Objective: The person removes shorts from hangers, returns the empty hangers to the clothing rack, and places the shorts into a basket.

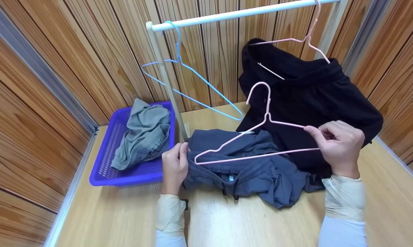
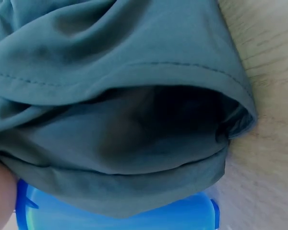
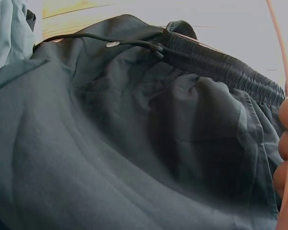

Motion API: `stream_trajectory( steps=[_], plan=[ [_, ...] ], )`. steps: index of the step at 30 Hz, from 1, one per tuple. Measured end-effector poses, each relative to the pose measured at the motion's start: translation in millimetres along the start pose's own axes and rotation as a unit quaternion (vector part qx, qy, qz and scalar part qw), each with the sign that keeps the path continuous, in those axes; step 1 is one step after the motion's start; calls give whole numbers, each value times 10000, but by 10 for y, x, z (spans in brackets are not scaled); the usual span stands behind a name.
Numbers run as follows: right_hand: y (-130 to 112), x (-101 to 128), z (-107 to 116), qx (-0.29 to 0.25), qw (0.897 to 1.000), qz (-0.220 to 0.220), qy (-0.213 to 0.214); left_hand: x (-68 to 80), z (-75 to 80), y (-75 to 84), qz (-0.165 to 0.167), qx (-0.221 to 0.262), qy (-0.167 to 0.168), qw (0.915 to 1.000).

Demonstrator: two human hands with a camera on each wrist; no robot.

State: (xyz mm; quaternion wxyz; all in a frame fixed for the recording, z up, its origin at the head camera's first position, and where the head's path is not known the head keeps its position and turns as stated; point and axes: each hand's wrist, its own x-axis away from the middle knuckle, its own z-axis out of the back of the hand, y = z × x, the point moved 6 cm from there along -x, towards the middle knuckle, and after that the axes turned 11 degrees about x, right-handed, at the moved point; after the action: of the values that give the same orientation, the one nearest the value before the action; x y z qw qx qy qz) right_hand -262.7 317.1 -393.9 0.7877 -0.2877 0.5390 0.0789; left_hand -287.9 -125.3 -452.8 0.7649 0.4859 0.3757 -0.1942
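Wood-panelled walls close in a pale wooden counter (image 1: 227,226) with a white rail (image 1: 240,14) across the top. On the counter lies a pair of dark blue-grey shorts (image 1: 251,164), their elastic waistband turned toward the person. The left hand (image 1: 174,164) pinches the waistband's left end, fingers curled round the fabric. The right hand (image 1: 340,144) grips the end of a pink hanger (image 1: 261,137), held just above the shorts. Behind them a black garment (image 1: 312,99) hangs from another pink hanger (image 1: 306,37) on the rail, beside a blue hanger (image 1: 189,72). A purple basket (image 1: 105,168) at the left holds grey clothing (image 1: 144,133).
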Motion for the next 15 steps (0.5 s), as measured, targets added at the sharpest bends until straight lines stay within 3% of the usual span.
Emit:
stream_trajectory(
  steps=[15],
  plan=[
    [-22,-4,-5,23,9999,-57,82,-4,-48,33,98,89,-206,9997]
  ],
)
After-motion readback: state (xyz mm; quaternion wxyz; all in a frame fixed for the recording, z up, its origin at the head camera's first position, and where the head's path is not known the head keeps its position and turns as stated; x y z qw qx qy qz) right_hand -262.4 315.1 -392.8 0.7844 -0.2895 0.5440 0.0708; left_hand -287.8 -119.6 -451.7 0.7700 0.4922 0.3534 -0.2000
